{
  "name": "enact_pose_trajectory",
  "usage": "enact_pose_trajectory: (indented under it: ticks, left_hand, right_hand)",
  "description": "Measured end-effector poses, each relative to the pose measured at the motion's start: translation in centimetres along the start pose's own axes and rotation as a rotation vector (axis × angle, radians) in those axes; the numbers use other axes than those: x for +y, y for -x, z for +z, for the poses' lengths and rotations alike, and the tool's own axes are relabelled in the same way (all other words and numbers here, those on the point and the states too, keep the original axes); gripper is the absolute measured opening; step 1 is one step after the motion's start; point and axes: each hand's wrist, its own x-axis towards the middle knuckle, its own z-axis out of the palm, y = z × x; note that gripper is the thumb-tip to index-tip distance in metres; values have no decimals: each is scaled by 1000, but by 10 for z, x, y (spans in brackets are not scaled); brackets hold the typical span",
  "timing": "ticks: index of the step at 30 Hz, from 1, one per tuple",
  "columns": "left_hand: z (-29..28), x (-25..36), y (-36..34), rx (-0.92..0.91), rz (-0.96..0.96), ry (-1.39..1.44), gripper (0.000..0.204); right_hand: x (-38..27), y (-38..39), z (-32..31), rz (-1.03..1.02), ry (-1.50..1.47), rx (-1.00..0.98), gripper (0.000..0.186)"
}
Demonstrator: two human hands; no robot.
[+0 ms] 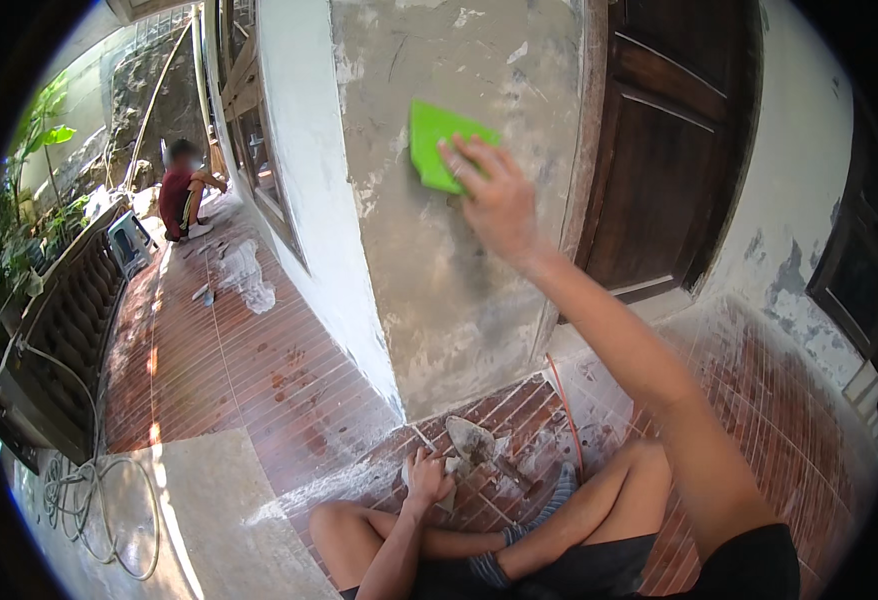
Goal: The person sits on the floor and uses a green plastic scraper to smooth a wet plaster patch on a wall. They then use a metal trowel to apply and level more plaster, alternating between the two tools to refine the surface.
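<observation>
My right hand (499, 205) is raised and grips a bright green flat spreader (434, 150) by its edge. The spreader is at the grey plastered wall (459, 290); whether its edge touches the plaster I cannot tell. Down by the floor, my left hand (427, 478) is closed around something pale, mostly hidden by the fingers. Just right of it lies a trowel (471, 440) with a plaster-smeared blade, its handle pointing toward my crossed legs.
A dark wooden door (649, 160) stands right of the plastered wall. An orange cord (565, 420) runs along the tiled floor. A person (181, 190) crouches far left near a stool (131, 244). White sheeting (247, 275) and a coiled hose (74, 500) lie on the left.
</observation>
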Motion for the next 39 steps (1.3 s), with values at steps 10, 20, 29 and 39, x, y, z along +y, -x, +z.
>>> enact_pose_trajectory:
  ticks: [10,20,29,39]
  left_hand:
    - [2,0,1,75,43,-19,24]
    - [3,-2,-2,-77,-34,6,32]
    - [4,-4,1,-29,-23,10,32]
    - [2,-4,0,-52,-14,-12,31]
  right_hand:
    - [22,14,-23,257,-658,-594,24]
    - [142,-119,-44,481,-247,133,37]
    - [-26,73,-12,-3,-191,-257,54]
    - [134,-72,-26,427,-636,-461,31]
